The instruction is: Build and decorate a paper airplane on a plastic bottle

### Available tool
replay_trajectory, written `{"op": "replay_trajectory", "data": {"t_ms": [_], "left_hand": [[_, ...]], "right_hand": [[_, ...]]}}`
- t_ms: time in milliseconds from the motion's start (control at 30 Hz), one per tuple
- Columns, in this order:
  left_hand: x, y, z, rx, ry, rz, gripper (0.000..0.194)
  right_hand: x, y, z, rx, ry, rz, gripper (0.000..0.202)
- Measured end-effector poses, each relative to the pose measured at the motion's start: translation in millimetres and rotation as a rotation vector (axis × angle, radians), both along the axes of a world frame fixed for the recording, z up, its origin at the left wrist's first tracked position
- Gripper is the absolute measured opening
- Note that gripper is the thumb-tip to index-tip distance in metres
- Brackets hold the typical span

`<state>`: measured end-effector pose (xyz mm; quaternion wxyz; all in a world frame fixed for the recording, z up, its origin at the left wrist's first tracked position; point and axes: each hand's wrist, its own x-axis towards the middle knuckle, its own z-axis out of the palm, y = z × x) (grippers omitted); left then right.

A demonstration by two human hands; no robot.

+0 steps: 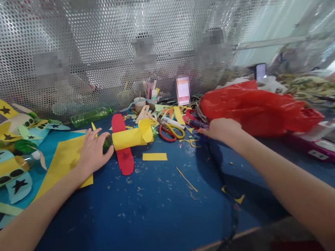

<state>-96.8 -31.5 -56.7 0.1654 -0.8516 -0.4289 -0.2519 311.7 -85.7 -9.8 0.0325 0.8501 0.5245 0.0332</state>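
Note:
A toy airplane (128, 139) made from a green bottle lies on the blue table, with a yellow paper body and yellow tail pieces. Its red wing (125, 164) crosses the body. My left hand (93, 150) curls thumb and index finger around the bottle's dark end, the other fingers raised. To the right, my right hand (222, 128) is closed at a dark corded tool (195, 122) that resembles a glue gun; my fingers partly hide it. A black cord (221, 176) runs from there over the table's front edge. A yellow paper strip (154, 156) lies near the wing.
Scissors (171, 132) lie among paper scraps behind the strip. A red plastic bag (246, 100) and a purple box-like device (320, 146) are at the right. Finished-looking bottle airplanes (0, 177) and yellow sheets (62, 163) cover the left. Perforated metal mesh (107, 24) stands behind.

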Motion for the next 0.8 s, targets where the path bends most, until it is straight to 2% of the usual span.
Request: {"op": "replay_trajectory", "data": {"t_ms": [67, 167, 233, 367, 467, 533, 633, 700, 800], "left_hand": [[0.9, -0.4, -2.7, 0.019, -0.017, -0.005, 0.038], [2.7, -3.1, -2.9, 0.018, -0.033, -0.010, 0.038], [4.7, -6.2, -2.0, -0.003, -0.046, -0.023, 0.040], [9.9, -12.6, -1.9, -0.014, -0.057, -0.043, 0.043], [13.4, -16.9, -2.7, 0.033, -0.019, -0.047, 0.045], [15.1, -20.2, -2.8, 0.060, 0.005, -0.064, 0.045], [16.8, -25.8, -3.0, 0.092, 0.020, -0.090, 0.046], [17.4, -29.2, -3.6, 0.110, 0.028, -0.096, 0.045], [17.5, -32.1, -5.5, 0.132, 0.052, -0.106, 0.045]], "right_hand": [[8.5, 0.4, -7.0, -0.023, 0.088, 0.003, 0.053], [17.1, -2.1, -15.4, 0.019, 0.302, -0.027, 0.050], [19.7, -6.4, -18.5, 0.157, 0.559, -0.084, 0.043], [15.6, -14.6, -18.2, 0.542, 1.264, -0.150, 0.016], [4.4, -15.2, -12.0, 0.678, 1.586, -0.099, 0.006], [-8.3, -15.1, -6.4, 0.719, 1.641, -0.020, 0.010], [-36.7, -20.0, 2.2, 0.749, 1.592, 0.035, 0.013], [-59.7, -26.8, 7.6, 0.715, 1.550, 0.103, 0.010], [-92.1, -36.8, 13.9, 0.518, 1.490, 0.347, 0.024]]}}
